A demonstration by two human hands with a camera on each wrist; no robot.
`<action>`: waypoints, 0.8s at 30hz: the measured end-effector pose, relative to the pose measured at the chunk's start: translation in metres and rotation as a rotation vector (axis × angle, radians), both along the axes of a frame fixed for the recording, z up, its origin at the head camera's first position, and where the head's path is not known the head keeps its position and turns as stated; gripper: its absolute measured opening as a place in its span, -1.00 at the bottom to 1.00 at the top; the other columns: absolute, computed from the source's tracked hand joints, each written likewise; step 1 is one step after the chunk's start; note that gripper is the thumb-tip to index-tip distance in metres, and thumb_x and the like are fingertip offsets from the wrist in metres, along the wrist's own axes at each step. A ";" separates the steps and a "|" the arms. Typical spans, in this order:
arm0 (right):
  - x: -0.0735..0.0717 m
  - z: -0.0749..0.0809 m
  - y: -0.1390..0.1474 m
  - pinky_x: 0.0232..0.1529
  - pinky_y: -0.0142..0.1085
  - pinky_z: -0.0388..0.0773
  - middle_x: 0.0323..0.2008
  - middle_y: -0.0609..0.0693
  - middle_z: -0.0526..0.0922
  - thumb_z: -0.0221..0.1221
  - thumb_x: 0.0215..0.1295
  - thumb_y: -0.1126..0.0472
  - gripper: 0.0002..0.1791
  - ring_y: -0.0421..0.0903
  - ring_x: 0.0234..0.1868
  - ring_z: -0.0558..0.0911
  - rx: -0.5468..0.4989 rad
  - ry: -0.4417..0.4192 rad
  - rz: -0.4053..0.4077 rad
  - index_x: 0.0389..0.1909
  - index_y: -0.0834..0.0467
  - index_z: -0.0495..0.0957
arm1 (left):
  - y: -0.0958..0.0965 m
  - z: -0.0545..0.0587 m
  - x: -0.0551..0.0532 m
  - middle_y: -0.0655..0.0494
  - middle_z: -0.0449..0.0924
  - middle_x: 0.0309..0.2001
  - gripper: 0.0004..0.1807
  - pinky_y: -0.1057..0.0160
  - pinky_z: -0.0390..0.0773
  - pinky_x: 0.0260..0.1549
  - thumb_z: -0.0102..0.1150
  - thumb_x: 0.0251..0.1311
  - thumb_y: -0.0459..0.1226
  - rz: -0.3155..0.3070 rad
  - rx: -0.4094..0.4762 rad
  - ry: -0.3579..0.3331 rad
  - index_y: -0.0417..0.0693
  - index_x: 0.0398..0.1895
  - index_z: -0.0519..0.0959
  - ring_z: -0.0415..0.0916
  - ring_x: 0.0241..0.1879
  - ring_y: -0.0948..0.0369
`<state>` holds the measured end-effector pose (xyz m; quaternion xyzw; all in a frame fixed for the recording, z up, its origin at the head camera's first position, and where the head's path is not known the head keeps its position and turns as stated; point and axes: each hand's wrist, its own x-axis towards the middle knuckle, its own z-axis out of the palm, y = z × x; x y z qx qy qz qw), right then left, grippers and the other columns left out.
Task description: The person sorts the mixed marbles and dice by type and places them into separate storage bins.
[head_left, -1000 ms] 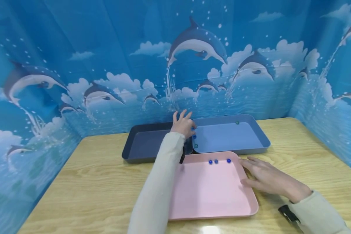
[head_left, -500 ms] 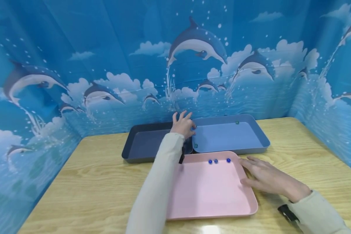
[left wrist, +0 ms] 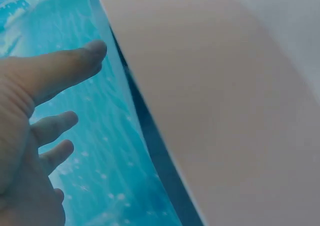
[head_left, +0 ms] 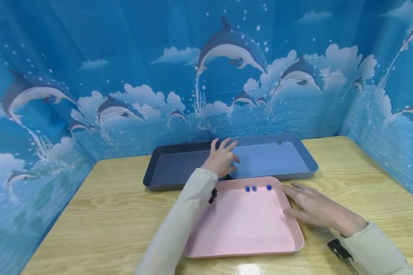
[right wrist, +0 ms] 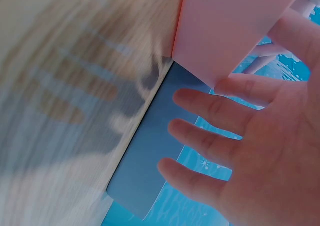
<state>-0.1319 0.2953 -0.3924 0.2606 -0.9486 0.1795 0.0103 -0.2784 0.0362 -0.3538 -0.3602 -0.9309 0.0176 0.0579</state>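
My left hand hangs over the near-left end of the light blue tray, where it meets the dark grey tray. Its thumb and index finger point down and right, the other fingers spread upward; I cannot tell whether a marble sits between thumb and index. The left wrist view shows the thumb overlapping whatever lies behind it. My right hand touches the right wall of the pink tray with straight fingers and thumb. Several blue marbles lie along the pink tray's far edge.
One green marble lies near the far edge of the light blue tray. All three trays stand close together on a wood-grain table. Behind them hangs a blue curtain with dolphins.
The left hand has moved right and slightly nearer, with its forearm swung left. Marbles at the light blue tray's left end no longer show. The right hand stays in place.
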 end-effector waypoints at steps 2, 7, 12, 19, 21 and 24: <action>0.000 0.000 0.000 0.17 0.40 0.34 0.26 0.45 0.46 0.32 0.34 0.07 -0.27 0.58 0.27 0.34 0.001 -0.004 -0.001 0.31 0.51 0.38 | 0.001 0.001 0.005 0.05 0.15 0.56 -0.75 -0.24 -0.15 0.46 0.40 0.27 -0.07 -0.024 -0.007 -0.002 0.25 0.00 0.78 -0.10 0.57 -0.01; 0.000 0.000 0.000 0.17 0.41 0.33 0.27 0.45 0.45 0.32 0.35 0.06 -0.27 0.58 0.27 0.33 0.007 -0.013 -0.002 0.31 0.51 0.38 | 0.004 0.001 0.017 0.07 0.15 0.56 -0.73 -0.21 -0.17 0.48 0.39 0.26 -0.05 -0.079 -0.021 0.007 0.27 0.02 0.77 -0.11 0.57 0.01; -0.001 0.001 0.000 0.16 0.41 0.34 0.26 0.45 0.46 0.31 0.35 0.06 -0.28 0.59 0.26 0.34 0.003 -0.018 0.003 0.31 0.51 0.38 | 0.005 -0.001 0.028 0.08 0.18 0.54 -0.75 -0.19 -0.14 0.49 0.37 0.28 -0.07 -0.132 -0.027 0.039 0.29 0.01 0.76 -0.08 0.57 0.02; -0.001 0.002 0.000 0.17 0.42 0.33 0.26 0.47 0.45 0.31 0.36 0.06 -0.26 0.58 0.26 0.34 0.011 -0.027 -0.004 0.32 0.53 0.36 | 0.007 -0.007 0.039 0.07 0.18 0.54 -0.77 -0.16 -0.13 0.49 0.37 0.26 0.00 -0.225 -0.047 0.084 0.32 -0.03 0.77 -0.04 0.56 0.01; -0.001 0.002 0.000 0.16 0.42 0.33 0.26 0.48 0.45 0.31 0.36 0.06 -0.26 0.58 0.27 0.33 0.010 -0.037 -0.011 0.32 0.53 0.36 | 0.009 -0.010 0.040 0.06 0.18 0.54 -0.77 -0.16 -0.15 0.50 0.39 0.23 0.00 -0.227 -0.067 0.080 0.34 -0.05 0.77 -0.04 0.56 0.00; -0.001 0.001 -0.001 0.16 0.43 0.33 0.27 0.48 0.44 0.30 0.37 0.07 -0.27 0.58 0.27 0.33 0.008 -0.058 -0.019 0.33 0.53 0.35 | 0.011 -0.016 0.040 0.08 0.19 0.54 -0.78 -0.14 -0.17 0.50 0.41 0.19 0.01 -0.210 -0.103 0.069 0.35 -0.09 0.78 -0.03 0.56 0.01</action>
